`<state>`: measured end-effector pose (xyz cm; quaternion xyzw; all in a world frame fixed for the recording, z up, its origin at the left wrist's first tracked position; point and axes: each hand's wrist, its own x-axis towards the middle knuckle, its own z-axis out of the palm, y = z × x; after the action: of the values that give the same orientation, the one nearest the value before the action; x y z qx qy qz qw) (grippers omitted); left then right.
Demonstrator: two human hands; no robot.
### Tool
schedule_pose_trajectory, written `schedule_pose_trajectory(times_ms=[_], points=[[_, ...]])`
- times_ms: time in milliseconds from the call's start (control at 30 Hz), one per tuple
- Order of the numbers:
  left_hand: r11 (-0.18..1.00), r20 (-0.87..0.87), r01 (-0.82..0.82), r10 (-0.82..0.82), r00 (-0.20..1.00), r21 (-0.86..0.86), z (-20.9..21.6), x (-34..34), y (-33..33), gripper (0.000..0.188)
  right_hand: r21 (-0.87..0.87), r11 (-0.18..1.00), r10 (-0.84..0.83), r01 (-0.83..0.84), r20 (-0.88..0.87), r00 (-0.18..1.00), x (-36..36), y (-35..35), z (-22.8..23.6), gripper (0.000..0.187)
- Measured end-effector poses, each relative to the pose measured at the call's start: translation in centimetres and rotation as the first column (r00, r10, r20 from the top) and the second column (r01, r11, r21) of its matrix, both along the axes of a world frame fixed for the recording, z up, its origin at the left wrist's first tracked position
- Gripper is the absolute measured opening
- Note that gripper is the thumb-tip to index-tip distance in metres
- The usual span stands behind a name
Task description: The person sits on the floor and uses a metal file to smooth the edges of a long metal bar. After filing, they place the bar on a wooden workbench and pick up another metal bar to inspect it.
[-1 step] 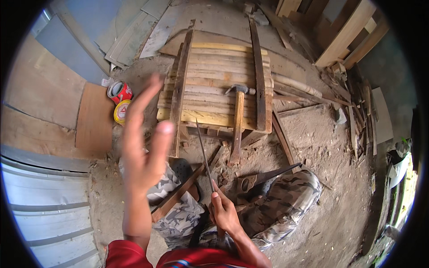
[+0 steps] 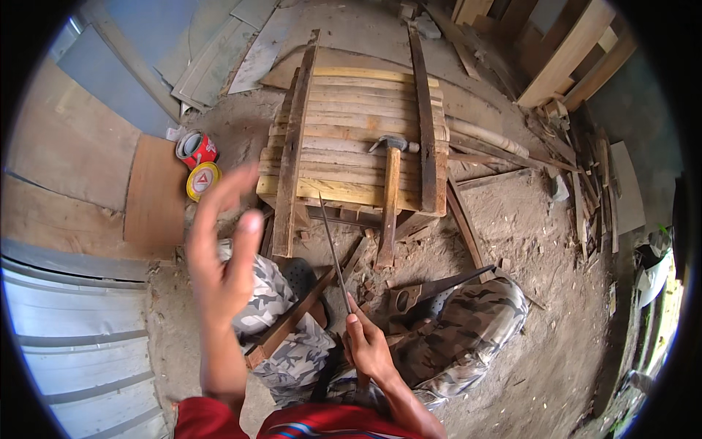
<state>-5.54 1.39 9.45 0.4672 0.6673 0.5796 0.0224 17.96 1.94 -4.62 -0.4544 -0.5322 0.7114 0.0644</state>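
My left hand (image 2: 221, 274) is raised above my left knee, fingers apart and nothing in it, slightly smeared by motion. Low in front of me, my right hand (image 2: 367, 345) is closed around the lower end of a long, thin, dark blade-like tool (image 2: 333, 245). Seen nearly edge-on, the tool tapers upward toward the slatted wooden platform (image 2: 344, 150); its exact kind is unclear. A claw hammer (image 2: 392, 179) lies on the platform, its wooden handle reaching past the near edge. Beside my right knee rests a handsaw (image 2: 439, 288). A brown wood strip (image 2: 296, 314) slants across my left leg.
Left of the platform are a red can (image 2: 196, 149) and a round yellow lid (image 2: 202, 181). Two dark beams (image 2: 298, 139) cross the slats lengthwise. Scrap wood (image 2: 585, 190) lies at the right, boards (image 2: 563, 58) lean at the back right, and metal sheeting (image 2: 80, 329) is at the left.
My left hand has moved a little left and down, away from the platform. The right hand and its thin tool have barely shifted.
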Motion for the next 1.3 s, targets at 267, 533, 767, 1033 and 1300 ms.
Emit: schedule_pose_trajectory(times_ms=[267, 533, 767, 1033, 1300], points=[[0.470, 0.175, 0.273, -0.241, 0.955, -0.839, -3.7, 1.2, -13.2, 0.065, -0.145, 0.989, 0.014, -0.036, -0.150, 0.989, -1.4, -0.4, -0.7, 0.058], [0.575, 0.335, 0.403, -0.226, 0.915, -0.712, -6.5, 2.9, -12.6, 0.053, -0.119, 0.988, -0.126, 0.100, -0.235, 0.964, -1.3, -0.3, -0.5, 0.058], [0.696, 0.252, 0.506, -0.442, 0.861, -0.510, -8.7, 5.5, -7.6, 0.047, -0.059, 0.975, -0.220, 0.213, -0.298, 0.929, -1.8, -0.5, -0.1, 0.057], [0.742, 0.123, 0.521, -0.522, 0.844, -0.422, -8.8, 4.6, -4.2, 0.043, -0.062, 0.972, -0.236, 0.228, -0.297, 0.925, -2.5, 2.8, 1.6, 0.056], [0.887, 0.284, 0.412, -0.349, 0.893, -0.208, -10.6, 4.7, -3.1, 0.044, 0.019, 0.974, -0.206, 0.225, -0.329, 0.922, -1.1, 3.1, 3.0, 0.061]])
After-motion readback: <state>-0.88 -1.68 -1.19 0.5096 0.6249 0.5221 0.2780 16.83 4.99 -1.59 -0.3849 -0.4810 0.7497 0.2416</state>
